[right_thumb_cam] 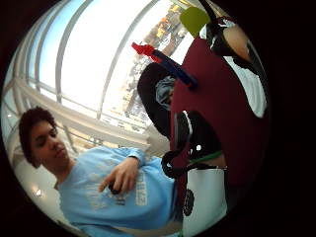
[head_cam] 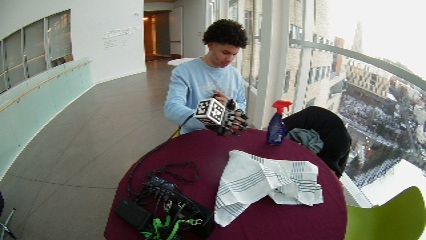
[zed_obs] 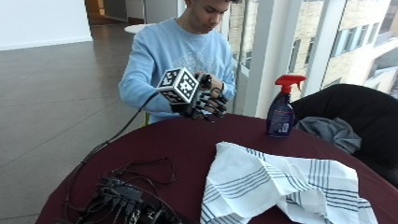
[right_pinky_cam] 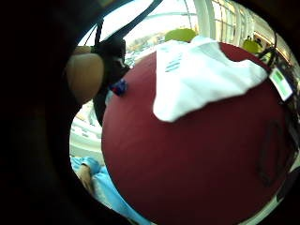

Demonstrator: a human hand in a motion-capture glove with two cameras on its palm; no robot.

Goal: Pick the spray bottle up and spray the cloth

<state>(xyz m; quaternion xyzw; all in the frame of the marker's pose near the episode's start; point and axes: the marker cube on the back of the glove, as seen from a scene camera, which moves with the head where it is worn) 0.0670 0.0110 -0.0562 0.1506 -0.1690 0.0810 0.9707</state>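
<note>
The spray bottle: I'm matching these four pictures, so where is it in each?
Little finger side palm view: not clearly in it.
Thumb side palm view: spray bottle at the table's edge.
Outside view: upright behind the cloth.
Wide outside view: beside the black chair.
Shared landmark: the maroon table.

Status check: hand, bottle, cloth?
Right hand raised at table edge, open, holding nothing. Spray bottle upright, untouched. Cloth crumpled on table. Path clear.
</note>
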